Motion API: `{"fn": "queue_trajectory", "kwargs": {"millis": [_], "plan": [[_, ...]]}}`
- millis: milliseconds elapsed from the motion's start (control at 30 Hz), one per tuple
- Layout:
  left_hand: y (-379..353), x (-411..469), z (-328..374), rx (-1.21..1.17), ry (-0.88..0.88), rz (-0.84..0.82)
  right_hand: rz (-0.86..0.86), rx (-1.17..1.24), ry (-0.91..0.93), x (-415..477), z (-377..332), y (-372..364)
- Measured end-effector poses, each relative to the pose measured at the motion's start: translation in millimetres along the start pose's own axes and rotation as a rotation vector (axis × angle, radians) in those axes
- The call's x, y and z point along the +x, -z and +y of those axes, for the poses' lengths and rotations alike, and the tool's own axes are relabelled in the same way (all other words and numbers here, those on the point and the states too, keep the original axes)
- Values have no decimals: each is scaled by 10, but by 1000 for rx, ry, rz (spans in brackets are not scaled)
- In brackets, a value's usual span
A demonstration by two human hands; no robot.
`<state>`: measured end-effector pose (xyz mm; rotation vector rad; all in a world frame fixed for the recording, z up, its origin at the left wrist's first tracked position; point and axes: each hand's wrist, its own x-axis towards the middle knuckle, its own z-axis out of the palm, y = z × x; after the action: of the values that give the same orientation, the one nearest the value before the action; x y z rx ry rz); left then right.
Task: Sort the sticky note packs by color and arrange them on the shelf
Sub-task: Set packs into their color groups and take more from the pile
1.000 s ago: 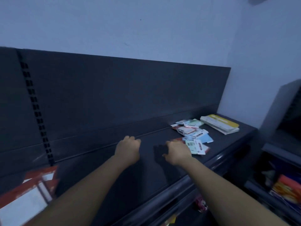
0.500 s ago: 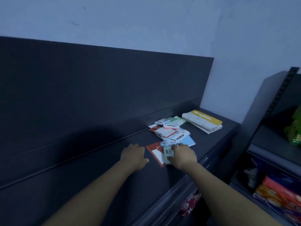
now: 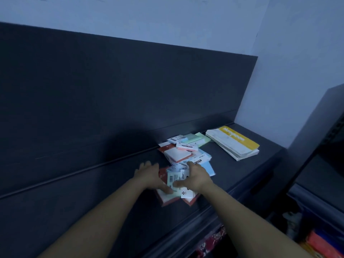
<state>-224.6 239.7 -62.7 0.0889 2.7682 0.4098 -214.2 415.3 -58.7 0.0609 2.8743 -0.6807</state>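
Pinching pale-green plastic-wrapped sticky note pack (image 3: 173, 179) with right hand (image 3: 198, 178); steadying with flat, straight-fingered left hand (image 3: 149, 175). Probably light, slick: best taken by edges.

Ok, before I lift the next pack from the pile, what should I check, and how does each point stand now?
1. Right hand grips the light green pack: ok.
2. Left hand rests flat on the red packs: ok.
3. Only one pack in the grip: cannot tell, labels overlap.
4. Bare shelf at left for a colour group: ok.
5. Pile sorted by colour: not ok, mixed.
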Motion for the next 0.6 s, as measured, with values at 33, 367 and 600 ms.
{"fn": "queue_trajectory", "kwargs": {"millis": [33,367,600], "plan": [[8,23,-8,-31,39,-5,6,8,5,42,-4,-2],[114,1,-163,-636,177,-86,2,106,70,270,-113,-63],[245,-260,-342,-1008,248,122,-92,271,162,246,-344,-81]]}}
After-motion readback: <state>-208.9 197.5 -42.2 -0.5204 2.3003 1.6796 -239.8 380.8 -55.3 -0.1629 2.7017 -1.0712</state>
